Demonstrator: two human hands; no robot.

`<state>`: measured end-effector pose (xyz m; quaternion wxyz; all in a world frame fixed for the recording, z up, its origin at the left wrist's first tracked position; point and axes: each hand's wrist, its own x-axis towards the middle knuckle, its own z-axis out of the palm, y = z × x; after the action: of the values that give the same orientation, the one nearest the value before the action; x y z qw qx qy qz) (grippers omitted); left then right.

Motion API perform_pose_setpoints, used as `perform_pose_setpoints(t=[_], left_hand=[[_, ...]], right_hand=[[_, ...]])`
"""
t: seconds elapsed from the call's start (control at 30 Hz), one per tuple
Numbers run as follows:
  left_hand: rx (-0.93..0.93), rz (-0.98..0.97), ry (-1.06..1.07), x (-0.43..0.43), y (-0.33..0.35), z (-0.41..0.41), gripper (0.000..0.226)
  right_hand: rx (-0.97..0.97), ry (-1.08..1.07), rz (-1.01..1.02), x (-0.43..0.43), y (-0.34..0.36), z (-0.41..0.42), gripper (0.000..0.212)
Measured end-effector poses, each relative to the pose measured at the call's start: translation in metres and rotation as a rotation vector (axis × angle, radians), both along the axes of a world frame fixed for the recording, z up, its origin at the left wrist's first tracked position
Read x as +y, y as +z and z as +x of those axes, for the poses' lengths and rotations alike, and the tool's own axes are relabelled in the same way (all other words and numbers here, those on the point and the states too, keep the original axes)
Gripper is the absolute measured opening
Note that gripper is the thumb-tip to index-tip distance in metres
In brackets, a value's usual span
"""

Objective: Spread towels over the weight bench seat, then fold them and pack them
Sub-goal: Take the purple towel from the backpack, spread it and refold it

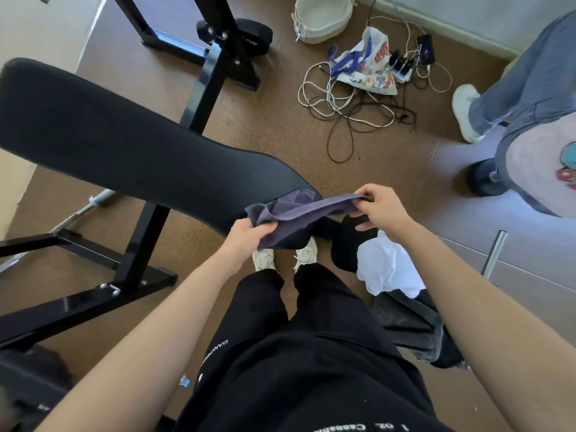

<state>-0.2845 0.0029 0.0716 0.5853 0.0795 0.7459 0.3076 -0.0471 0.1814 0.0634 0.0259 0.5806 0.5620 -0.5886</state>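
Floor clutter past the bench (124, 145): tangled cables (352, 107), printed bag (369, 67), woven basket (322, 20). Another person (530, 104) stands at far right. White cloth (386, 266) is bunched just beside the right forearm, below the towel's right end. Purple towel (296, 213): thin, creased, sagging in the middle, held in the air over the bench's near tip. Left hand (249, 235) grip: fingers curled round the left edge. Right hand (383, 210) grip: pinching the right edge.
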Motion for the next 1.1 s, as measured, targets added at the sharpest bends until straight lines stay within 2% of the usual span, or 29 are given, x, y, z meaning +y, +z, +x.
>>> perform_pose_setpoints(t=[0.1,0.17,0.3,0.43,0.57,0.67,0.77,0.93,1.1], left_hand=[[-0.198,-0.032,-0.085,-0.01,-0.003,0.02,0.018],[-0.318,-0.013,-0.129,-0.012,-0.001,0.032,0.018],[-0.388,0.038,-0.103,-0.01,0.004,0.039,0.016],[-0.319,0.104,0.062,-0.015,0.007,0.02,0.019],[-0.064,0.156,0.331,-0.035,0.001,-0.006,0.015],[0.037,0.079,0.424,-0.053,-0.012,-0.026,0.016],[0.13,0.031,0.452,-0.064,-0.023,-0.051,0.008],[0.141,0.014,0.603,-0.077,-0.047,-0.105,0.032],[0.186,-0.064,0.752,-0.084,-0.076,-0.164,0.02]], right_hand=[[0.018,-0.178,0.184,0.009,0.008,0.004,0.013],[0.056,-0.224,0.347,0.016,0.009,0.001,0.008],[0.177,-0.309,0.455,0.027,0.023,-0.021,0.009],[0.259,-0.267,0.423,0.034,0.041,-0.065,0.026],[0.336,-0.104,0.425,0.034,0.026,-0.116,0.017],[0.331,-0.001,0.413,0.027,0.011,-0.155,0.023],[0.333,0.031,0.375,0.02,-0.006,-0.195,0.025],[0.297,0.168,0.342,0.014,-0.039,-0.269,0.023],[0.222,0.247,0.344,0.029,-0.075,-0.339,0.012]])
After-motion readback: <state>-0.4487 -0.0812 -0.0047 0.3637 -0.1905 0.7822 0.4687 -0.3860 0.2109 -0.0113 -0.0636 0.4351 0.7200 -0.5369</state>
